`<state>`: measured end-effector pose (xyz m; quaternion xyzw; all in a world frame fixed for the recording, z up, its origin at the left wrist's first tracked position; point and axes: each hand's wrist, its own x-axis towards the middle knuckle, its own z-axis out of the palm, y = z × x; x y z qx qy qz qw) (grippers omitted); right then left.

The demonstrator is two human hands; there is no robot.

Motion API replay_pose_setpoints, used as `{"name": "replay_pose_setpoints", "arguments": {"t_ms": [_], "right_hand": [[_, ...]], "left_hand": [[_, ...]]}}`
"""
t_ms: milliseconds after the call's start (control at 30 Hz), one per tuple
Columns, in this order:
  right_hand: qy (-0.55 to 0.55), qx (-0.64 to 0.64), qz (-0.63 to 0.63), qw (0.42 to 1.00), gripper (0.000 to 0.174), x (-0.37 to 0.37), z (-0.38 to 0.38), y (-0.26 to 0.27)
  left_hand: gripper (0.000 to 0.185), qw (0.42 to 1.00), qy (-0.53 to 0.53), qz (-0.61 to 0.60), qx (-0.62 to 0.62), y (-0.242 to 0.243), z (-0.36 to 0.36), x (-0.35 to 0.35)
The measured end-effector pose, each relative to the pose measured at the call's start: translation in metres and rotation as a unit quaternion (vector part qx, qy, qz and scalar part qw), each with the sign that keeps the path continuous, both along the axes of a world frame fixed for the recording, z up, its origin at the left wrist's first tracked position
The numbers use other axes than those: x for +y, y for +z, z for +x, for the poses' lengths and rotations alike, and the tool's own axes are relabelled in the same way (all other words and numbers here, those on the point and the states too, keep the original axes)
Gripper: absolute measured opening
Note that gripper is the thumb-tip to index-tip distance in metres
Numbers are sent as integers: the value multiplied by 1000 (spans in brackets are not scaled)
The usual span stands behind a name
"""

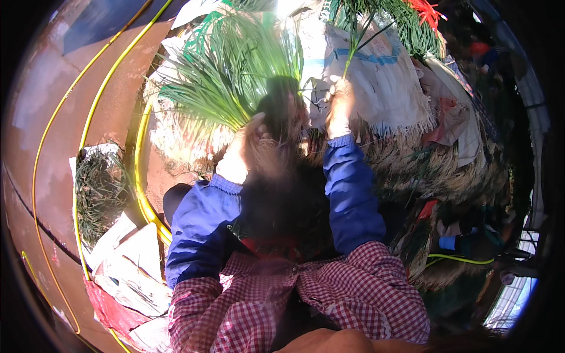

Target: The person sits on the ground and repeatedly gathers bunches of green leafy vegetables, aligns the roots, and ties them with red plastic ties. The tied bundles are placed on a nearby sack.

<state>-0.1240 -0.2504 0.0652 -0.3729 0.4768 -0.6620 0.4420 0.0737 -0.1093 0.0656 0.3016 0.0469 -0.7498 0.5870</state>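
Note:
My left hand (250, 137) is closed around a large bunch of long green leafy stalks (234, 75), like chives or scallions, near their root ends. The leaves fan up and away, and pale, stringy roots (267, 154) hang under the hand. To the right, my right hand (340, 99) grips a few thin green stalks (351, 55) by their lower end, held upright above a white woven sack (375, 84). A dark shadow falls between the two hands, and bright glare hides part of the leaf bunch.
Rooted stalks (419, 172) are heaped around the sack, with a bundle bound in red ties (427, 15) at the far right. Yellow hoses (141, 176) curve along the wet floor at left. Dark green trimmings (101, 194) fill a sack there. Another person (485, 57) is at far right.

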Motion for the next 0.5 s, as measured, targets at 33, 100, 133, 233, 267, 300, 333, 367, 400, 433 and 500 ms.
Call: {"name": "replay_pose_setpoints", "arguments": {"t_ms": [33, 100, 133, 233, 267, 300, 333, 367, 400, 433, 500], "right_hand": [[68, 64, 7, 996, 20, -13, 8, -31], [106, 470, 265, 835, 34, -5, 42, -41], [133, 553, 284, 772, 36, -7, 43, -61], [143, 584, 251, 759, 45, -28, 32, -119], [132, 591, 240, 759, 48, -39, 15, -137], [149, 628, 207, 735, 49, -22, 49, -123], [181, 668, 239, 681, 49, -13, 67, -101], [204, 633, 262, 700, 48, -20, 57, -98], [225, 594, 282, 719, 48, -36, 40, -101], [237, 557, 301, 737, 47, -57, 15, -105], [283, 584, 235, 723, 39, -65, 25, -56]], "left_hand": [[25, 1000, 1, 3, -1, 1, 0, 2], [23, 1000, 17, 21, -8, -7, 8, 8], [21, 999, 14, 29, -19, 2, 6, 8], [22, 1000, -1, -14, 3, -16, 1, 3], [22, 1000, -8, -22, 3, -18, -6, -1], [23, 1000, 14, -14, -19, -25, 9, 7], [23, 999, 28, -10, -32, -29, 17, 14], [23, 1000, 16, -12, -23, -28, 14, 14], [23, 1000, 2, -17, -15, -25, 11, 13], [22, 999, -18, -26, -3, -20, 4, 9], [22, 1000, 1, -13, -20, -28, 22, 20]]}}
